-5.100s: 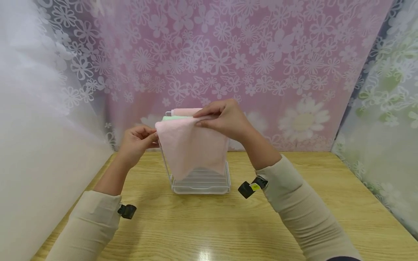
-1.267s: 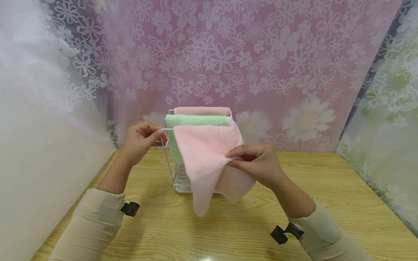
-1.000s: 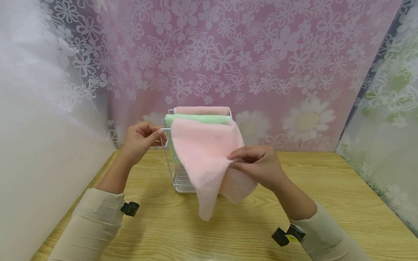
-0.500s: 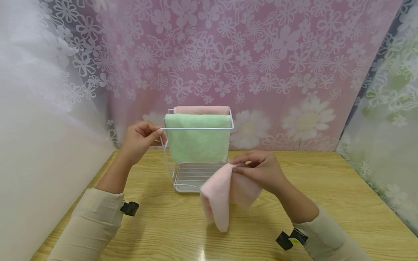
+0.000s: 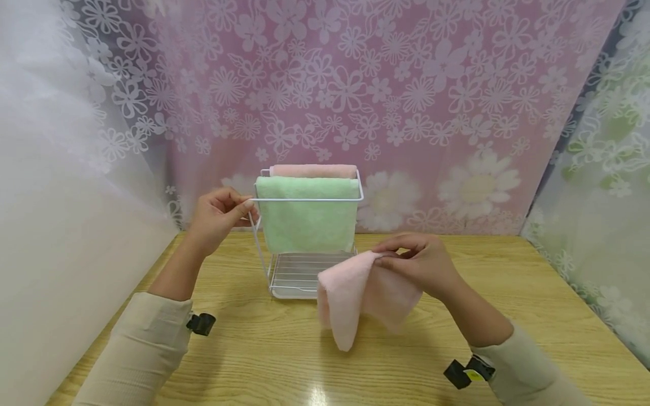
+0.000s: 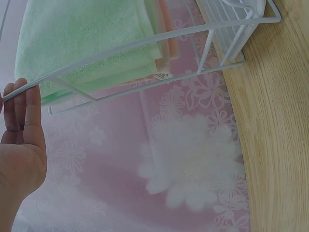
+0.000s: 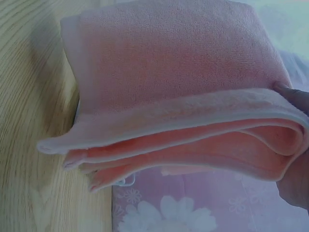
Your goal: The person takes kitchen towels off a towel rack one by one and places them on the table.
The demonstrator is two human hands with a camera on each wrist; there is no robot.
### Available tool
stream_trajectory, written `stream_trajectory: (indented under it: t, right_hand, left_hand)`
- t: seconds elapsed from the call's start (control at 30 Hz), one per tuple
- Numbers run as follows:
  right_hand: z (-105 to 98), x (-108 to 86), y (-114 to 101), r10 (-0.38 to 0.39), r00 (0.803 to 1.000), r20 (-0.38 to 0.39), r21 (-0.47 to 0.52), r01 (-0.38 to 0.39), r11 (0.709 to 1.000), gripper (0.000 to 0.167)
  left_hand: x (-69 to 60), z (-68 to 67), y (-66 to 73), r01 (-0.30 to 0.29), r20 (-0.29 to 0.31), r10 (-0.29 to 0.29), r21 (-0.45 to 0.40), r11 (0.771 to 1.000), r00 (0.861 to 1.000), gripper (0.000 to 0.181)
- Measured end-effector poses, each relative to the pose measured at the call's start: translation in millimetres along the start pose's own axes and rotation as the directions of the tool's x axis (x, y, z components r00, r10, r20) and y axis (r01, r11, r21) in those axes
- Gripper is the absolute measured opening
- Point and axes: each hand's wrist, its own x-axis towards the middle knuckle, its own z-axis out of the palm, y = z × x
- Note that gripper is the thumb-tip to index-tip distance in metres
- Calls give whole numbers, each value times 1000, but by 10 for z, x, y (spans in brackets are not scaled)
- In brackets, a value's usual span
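Pink terry towel (image 5: 347, 294) hangs pinched in right hand (image 5: 425, 264); left hand (image 5: 215, 219) grips white wire rack (image 5: 307, 199); probably unloading, lowering needed next.

- Held pink towel (image 5: 347, 290): matt, fuzzy cloth
- Green towel (image 5: 307, 223): matt, looped-pile cloth
- Rack (image 5: 307, 199): smooth, white-coated wire, seemingly metal
- Table (image 5: 259, 352): wood-grained, smooth, faintly glossy

From my end I count two pink towels (image 5: 345, 299) (image 5: 313, 170), one green towel (image 5: 307, 223), one white wire rack (image 5: 304, 199), two black wrist cameras (image 5: 205, 324) (image 5: 457, 375) and one wooden surface (image 5: 254, 361).
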Motion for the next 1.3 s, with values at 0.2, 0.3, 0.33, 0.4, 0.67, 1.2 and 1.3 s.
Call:
stream_trajectory:
  t: [0.2, 0.3, 0.33, 0.4, 0.67, 1.2, 1.3]
  right_hand:
    - [-101, -54, 19, 29, 999, -20, -24, -30, 999, 14]
    - [-142, -80, 21, 31, 999, -29, -38, -32, 999, 14]
    - [-155, -88, 23, 30, 999, -31, -43, -32, 999, 14]
    - [-180, -104, 27, 30, 999, -31, -51, -31, 998, 15]
    - [-313, -186, 71, 33, 999, -20, -121, -35, 992, 14]
    - [-640, -317, 248, 94, 996, -7, -337, -91, 937, 12]
    - [-706, -285, 306, 83, 996, 27, -339, -69, 938, 13]
  left_hand:
    - [4, 6, -6, -6, 5, 6, -11, 1000, 1000, 21]
    - [5, 10, -7, -6, 7, 7, -16, 1000, 1000, 21]
    - [5, 11, -9, -6, 7, 7, -15, 1000, 1000, 21]
    - [5, 12, -15, -5, 9, 5, -14, 1000, 1000, 22]
    - [8, 38, -9, -11, 16, 11, -1, 1000, 1000, 21]
    - [-2, 10, 7, -26, 16, 26, 9, 1000, 1000, 18]
    - [-5, 7, 14, -25, 18, 25, 10, 1000, 1000, 18]
